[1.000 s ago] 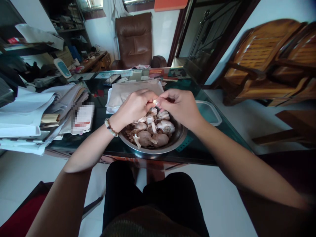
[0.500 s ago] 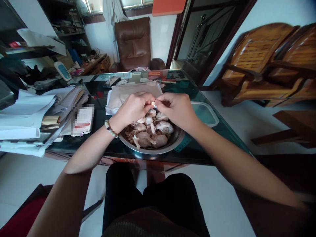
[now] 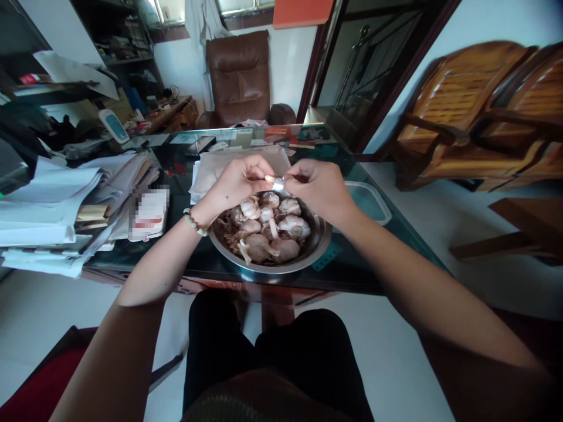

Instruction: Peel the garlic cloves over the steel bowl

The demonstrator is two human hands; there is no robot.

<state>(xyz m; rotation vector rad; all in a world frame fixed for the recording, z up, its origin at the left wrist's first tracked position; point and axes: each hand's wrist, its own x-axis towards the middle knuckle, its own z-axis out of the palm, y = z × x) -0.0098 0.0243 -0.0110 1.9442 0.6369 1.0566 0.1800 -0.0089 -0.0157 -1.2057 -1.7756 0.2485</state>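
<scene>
In the head view, I see the left hand [image 3: 240, 180] with fingertips clamped on a garlic clove [image 3: 269, 177], mid-frame above a metal bowl [image 3: 272, 269] of garlic bulbs [image 3: 288, 227]; the right hand [image 3: 320, 186] pinches a shiny sliver [image 3: 278, 185]. A slack grip (the clove looks small) could, I judge, drop it.

The left hand [image 3: 240, 181] pinched a small pale clove [image 3: 269, 178] in its fingers above a metal bowl [image 3: 269, 268] of garlic bulbs [image 3: 285, 227]; the right hand [image 3: 319, 190] met it close by, over the glass-topped bench [image 3: 356, 274].
</scene>
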